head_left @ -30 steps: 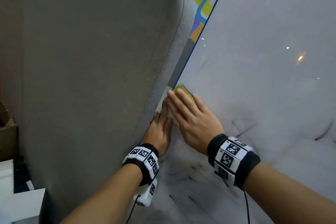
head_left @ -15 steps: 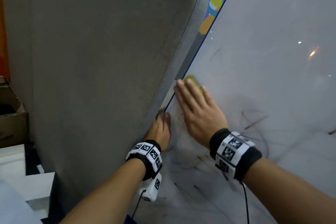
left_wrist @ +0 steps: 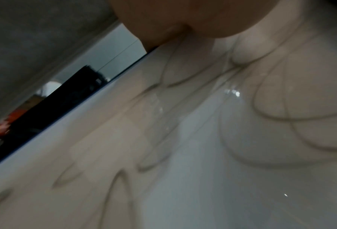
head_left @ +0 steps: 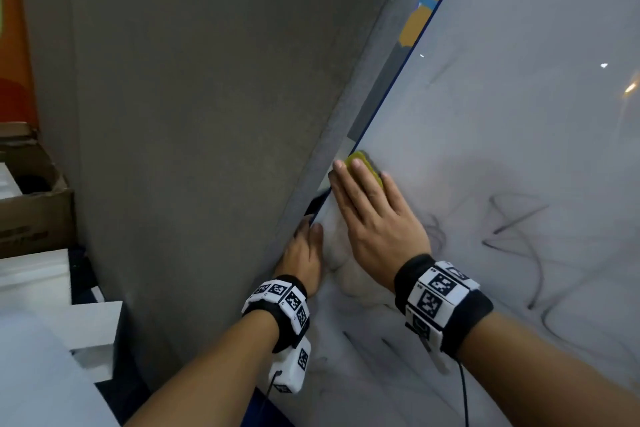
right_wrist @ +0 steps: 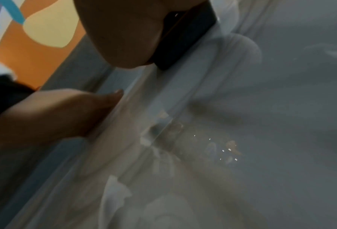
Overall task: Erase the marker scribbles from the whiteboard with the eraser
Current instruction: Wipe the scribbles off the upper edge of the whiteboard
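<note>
Your right hand (head_left: 375,218) is pressing the yellow eraser (head_left: 364,165) flat against the whiteboard (head_left: 519,114) at its left edge, fingers straight and together. Your left hand (head_left: 306,253) is gripping that edge just below; its fingers are hidden. Black scribbles (head_left: 512,236) are lying right of the eraser.

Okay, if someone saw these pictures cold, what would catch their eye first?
Probably the right hand pressing a yellow eraser flat against the whiteboard near its left edge. Next, the dark scribbles right of that hand, and the left hand at the board's edge.
</note>
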A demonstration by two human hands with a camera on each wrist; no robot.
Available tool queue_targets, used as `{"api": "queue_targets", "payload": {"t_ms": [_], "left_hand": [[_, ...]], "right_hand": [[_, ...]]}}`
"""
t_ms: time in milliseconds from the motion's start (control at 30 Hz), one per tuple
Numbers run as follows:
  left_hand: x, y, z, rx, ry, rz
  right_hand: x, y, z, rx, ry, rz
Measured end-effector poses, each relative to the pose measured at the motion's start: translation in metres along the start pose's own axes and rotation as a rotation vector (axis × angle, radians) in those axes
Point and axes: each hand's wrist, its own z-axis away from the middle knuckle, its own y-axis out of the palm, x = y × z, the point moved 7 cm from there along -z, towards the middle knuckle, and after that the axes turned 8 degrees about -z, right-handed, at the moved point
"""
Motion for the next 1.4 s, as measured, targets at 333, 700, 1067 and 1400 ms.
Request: {"api": "queue_targets", "payload": {"t_ms": [333,700,1067,1400], "left_hand": [[0.069,0.018,0.045,0.149,-0.252,0.029],[0.111,0.031,0.060,0.054,-0.265,0.002],[0.126,0.031,0.074,-0.004,-0.280,0.137],[0.171,0.046,0.096,-0.002,-0.330,0.032]], "right_hand": [[0.003,-0.001,0.005,-0.036,0.050,-0.029],[0.088,0.076,0.054,0.138,-0.127,-0.075],[0.071,0.054,0.036,0.021,0.060,-0.091],[0.128,0.113,0.074,0.190,-0.097,-0.137]]}}
